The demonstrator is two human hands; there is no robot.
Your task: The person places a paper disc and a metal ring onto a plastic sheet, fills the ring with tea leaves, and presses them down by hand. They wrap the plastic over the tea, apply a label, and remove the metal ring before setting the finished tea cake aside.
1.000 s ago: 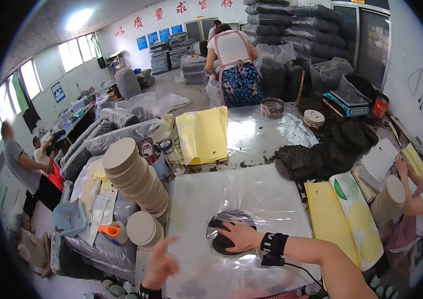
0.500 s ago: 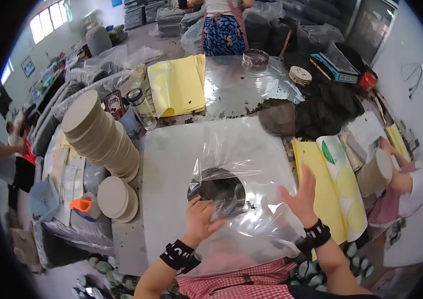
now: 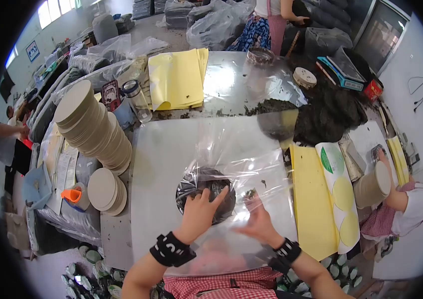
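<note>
Here, the left hand (image 3: 199, 214) touches film (image 3: 216, 144) over a dark disc (image 3: 229, 202) — the right hand (image 3: 262, 226) reaches crumbs (image 3: 250, 193) toward the surface's (image 3: 154, 239) right edge — both grips wide.

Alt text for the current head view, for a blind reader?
A person's left hand rests on clear film over a dark round mass, the right hand beside it. Pale discs stand stacked at left; yellow sheets lie beyond.
</note>
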